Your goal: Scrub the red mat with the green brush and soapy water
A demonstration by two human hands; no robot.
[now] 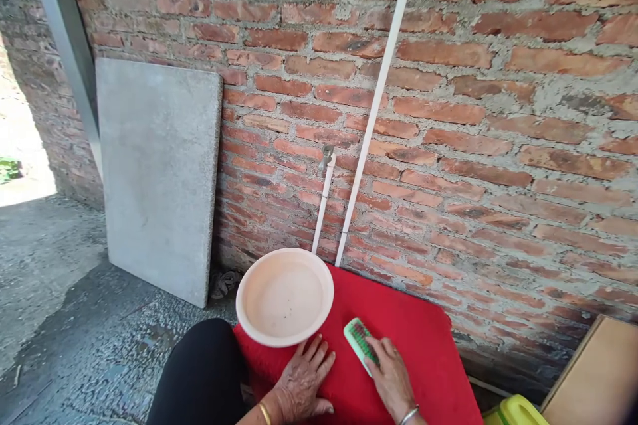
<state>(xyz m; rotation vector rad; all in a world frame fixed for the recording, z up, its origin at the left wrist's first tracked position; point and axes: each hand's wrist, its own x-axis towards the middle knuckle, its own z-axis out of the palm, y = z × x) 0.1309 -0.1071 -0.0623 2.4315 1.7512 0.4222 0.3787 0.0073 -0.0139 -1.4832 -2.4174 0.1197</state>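
A red cloth [413, 352] is spread over a low surface against the brick wall. My left hand [305, 377] lies on it with the fingers spread, close to the near rim of a pale pink basin [284, 339]. In the basin a few dark specks show at the bottom. My right hand [391, 372] is closed around one end of a scrubbing brush [357, 339] with a light green body and green and dark red bristles. The brush is over the red cloth, its bristles partly visible; whether it presses on the cloth I cannot tell.
A grey slab [159, 179] leans against the brick wall [448, 113]. A small tap [327, 155] and a long white pipe [376, 103] run up the wall. Wet concrete floor [119, 339] lies left; a yellow container [516, 412] and a tan board [593, 372] stand lower right.
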